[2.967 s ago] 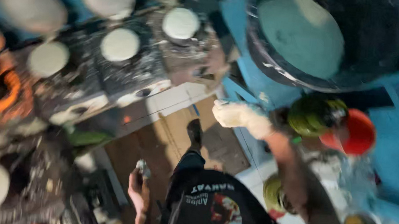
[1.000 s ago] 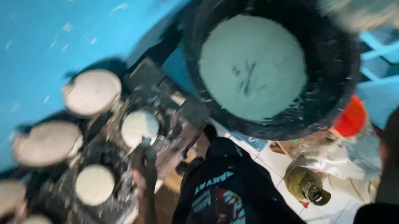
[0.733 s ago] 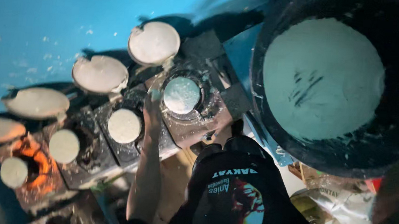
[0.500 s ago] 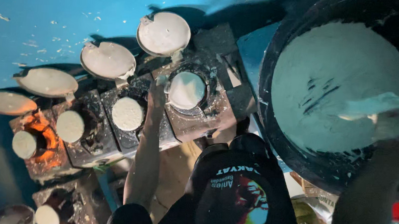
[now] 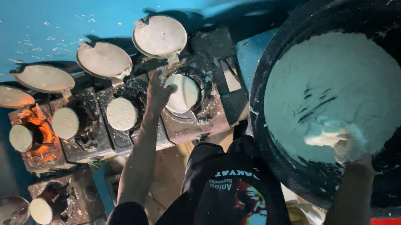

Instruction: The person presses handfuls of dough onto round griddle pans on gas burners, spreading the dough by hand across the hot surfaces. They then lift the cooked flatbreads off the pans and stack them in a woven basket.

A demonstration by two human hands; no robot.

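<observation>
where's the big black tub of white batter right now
In the head view the big black tub fills the right side, just right of the row of round griddle moulds. The right hand is down in its white batter.

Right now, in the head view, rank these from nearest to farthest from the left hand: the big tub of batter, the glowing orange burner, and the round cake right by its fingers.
1. Round cake, right beside the left hand.
2. Glowing orange burner, far left of the row.
3. Big tub of batter, on the right, where the right hand digs in.
</observation>
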